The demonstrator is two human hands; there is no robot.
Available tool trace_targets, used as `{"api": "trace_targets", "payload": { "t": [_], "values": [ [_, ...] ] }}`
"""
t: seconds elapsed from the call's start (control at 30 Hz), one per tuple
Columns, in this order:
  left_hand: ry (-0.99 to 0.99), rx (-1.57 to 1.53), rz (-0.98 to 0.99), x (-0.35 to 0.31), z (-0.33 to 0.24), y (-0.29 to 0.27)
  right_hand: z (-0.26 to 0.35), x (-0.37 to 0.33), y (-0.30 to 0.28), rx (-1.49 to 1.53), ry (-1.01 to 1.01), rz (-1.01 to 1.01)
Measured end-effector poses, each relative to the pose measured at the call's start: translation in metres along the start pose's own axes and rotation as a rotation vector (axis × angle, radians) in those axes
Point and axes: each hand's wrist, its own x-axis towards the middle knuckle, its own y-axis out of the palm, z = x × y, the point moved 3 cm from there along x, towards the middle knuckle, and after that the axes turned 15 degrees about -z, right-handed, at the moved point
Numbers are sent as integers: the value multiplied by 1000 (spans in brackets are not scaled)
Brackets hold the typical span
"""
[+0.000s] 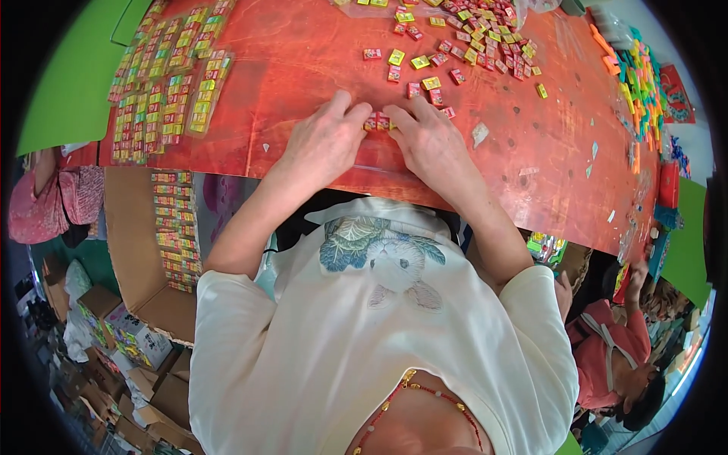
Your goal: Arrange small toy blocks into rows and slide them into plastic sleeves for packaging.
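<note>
A short row of small red and yellow boxes (378, 121) lies on the red table (288, 53) right in front of me. My left hand (327, 135) grips the left end of this row, thumb and fingers drawn together. At the other end my right hand (426, 135) has its bent fingers closed on the boxes. Fingertips of both hands hide part of the row. Just beyond my right hand lie several loose little boxes (435, 97), and a bigger heap of the same boxes (497, 42) spreads out at the far side.
Clear packs filled with such boxes (178, 102) lie at the table's left. Below that edge, an open cardboard carton (130, 227) holds more packs. Bright plastic pieces (641, 91) are piled at the far right. Another person (618, 345) sits at the right.
</note>
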Motion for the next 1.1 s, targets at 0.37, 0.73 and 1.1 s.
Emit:
{"api": "trace_targets", "payload": {
  "t": [0.37,0.73,1.1],
  "values": [
    [133,-115,15,-32,-31,-2,8,-51,-43,129,198,62],
    [216,80,144,-41,-21,36,-9,-58,-24,50,126,-47],
    [53,228,57,-33,6,28,-17,-16,-5,-30,21,-136]
  ]
}}
